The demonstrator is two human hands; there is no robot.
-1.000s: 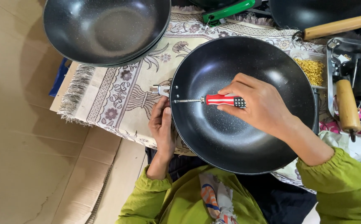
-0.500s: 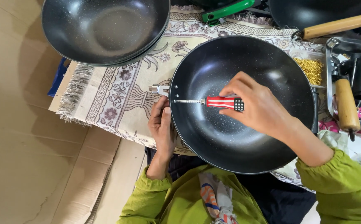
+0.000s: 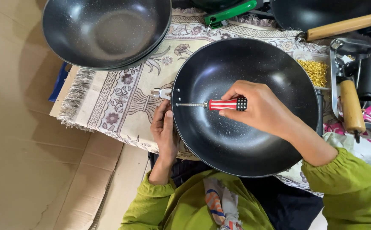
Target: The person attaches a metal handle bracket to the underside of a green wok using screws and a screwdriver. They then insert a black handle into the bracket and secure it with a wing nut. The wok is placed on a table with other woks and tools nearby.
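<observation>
Pan: black wok (image 3: 253,140) lies on the patterned cloth (image 3: 121,102), in front of the person.
Right hand (image 3: 262,108): fingers closed around a red-striped screwdriver (image 3: 224,104), tip at the wok's left wall.
Left hand (image 3: 164,130): fingers pressing the metal bracket (image 3: 161,93) outside that wall.
Progress: screw seemingly mid-driving; handle not yet on.

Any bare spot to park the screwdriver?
Free: patterned cream cloth between the stacked dark pans and the black speckled pan; brown cardboard floor left. Crowded: right edge, wooden handles and gold screws.
</observation>
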